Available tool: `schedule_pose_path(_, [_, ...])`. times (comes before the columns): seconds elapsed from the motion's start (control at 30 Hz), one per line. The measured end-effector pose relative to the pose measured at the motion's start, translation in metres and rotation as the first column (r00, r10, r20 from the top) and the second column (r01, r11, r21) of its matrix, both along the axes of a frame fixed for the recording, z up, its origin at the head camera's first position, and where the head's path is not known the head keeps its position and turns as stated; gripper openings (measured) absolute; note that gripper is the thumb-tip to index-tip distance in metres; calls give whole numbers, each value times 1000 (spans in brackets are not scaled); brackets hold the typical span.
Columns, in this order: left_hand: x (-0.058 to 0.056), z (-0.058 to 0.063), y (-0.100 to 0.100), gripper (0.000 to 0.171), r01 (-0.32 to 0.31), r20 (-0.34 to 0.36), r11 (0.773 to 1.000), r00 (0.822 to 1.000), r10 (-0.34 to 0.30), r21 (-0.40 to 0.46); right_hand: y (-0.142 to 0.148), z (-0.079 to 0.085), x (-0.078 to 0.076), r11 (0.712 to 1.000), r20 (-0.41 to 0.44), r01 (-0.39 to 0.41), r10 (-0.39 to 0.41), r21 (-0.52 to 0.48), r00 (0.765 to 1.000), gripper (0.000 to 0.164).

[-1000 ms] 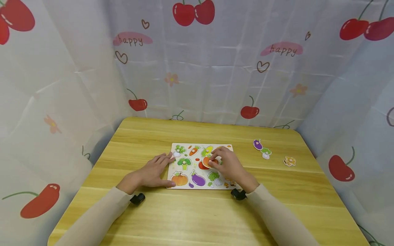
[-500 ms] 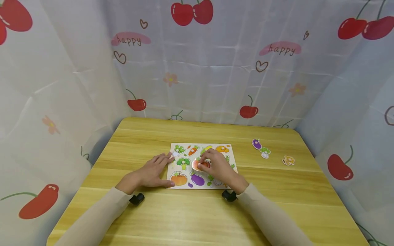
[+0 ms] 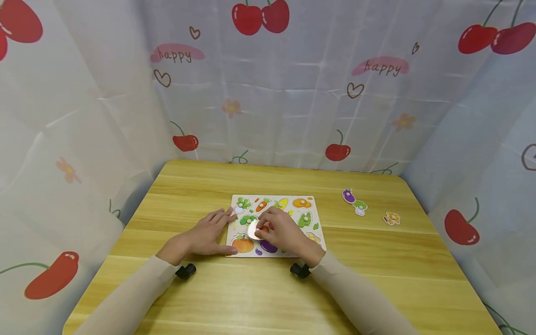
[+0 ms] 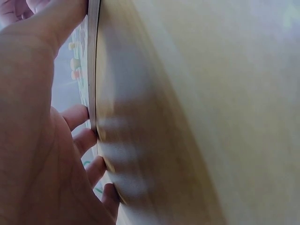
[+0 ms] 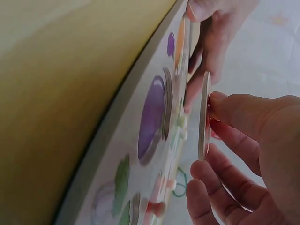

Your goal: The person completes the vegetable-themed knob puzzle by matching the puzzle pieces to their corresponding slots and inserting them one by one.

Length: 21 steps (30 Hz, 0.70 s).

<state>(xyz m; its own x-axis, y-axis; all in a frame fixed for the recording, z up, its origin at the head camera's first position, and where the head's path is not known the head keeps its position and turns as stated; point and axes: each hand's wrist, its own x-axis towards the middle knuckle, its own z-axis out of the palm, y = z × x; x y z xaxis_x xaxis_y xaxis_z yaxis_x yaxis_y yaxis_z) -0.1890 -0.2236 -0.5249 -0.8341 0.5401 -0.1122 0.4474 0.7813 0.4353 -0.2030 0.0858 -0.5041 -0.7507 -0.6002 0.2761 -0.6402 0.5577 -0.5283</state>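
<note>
A white puzzle board (image 3: 272, 197) with printed vegetables lies flat on the table. My left hand (image 3: 205, 236) rests at its left side, thumb over the near corner, fingertips (image 4: 96, 169) along the edge. My right hand (image 3: 284, 231) pinches an orange puzzle piece (image 3: 252, 230) between thumb and fingers, above the board between broccoli and pumpkin. The right wrist view shows this piece (image 5: 204, 117) edge-on, apart from the board. The printed pumpkin (image 3: 243, 245) has no visible knob, nor has the purple eggplant (image 5: 152, 122). The right hand partly hides the board's middle.
To the right of the board lie an eggplant piece (image 3: 348, 196), touching a green-and-white cabbage piece (image 3: 359, 208), and a yellow-orange piece (image 3: 391, 218). Knobbed pieces such as the carrot (image 3: 262, 204) sit in the board. A cherry-print curtain (image 3: 276, 116) surrounds the wooden table (image 3: 251, 298).
My right hand has carried the orange piece leftward, from over the printed tomato toward the pumpkin. My left hand has stayed at the board's edge.
</note>
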Motion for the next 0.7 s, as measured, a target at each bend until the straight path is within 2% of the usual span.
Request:
schedule_pose_path(0.2, [-1, 0, 0, 116, 4, -3, 1000, 1000, -4, -1, -10, -3, 5, 997, -44, -50, 52, 61, 998, 10])
schedule_pose_path(0.7, [1, 0, -1, 115, 14, 4, 1000, 1000, -14, 16, -30, -10, 14, 986, -4, -86, 88, 145, 996, 7])
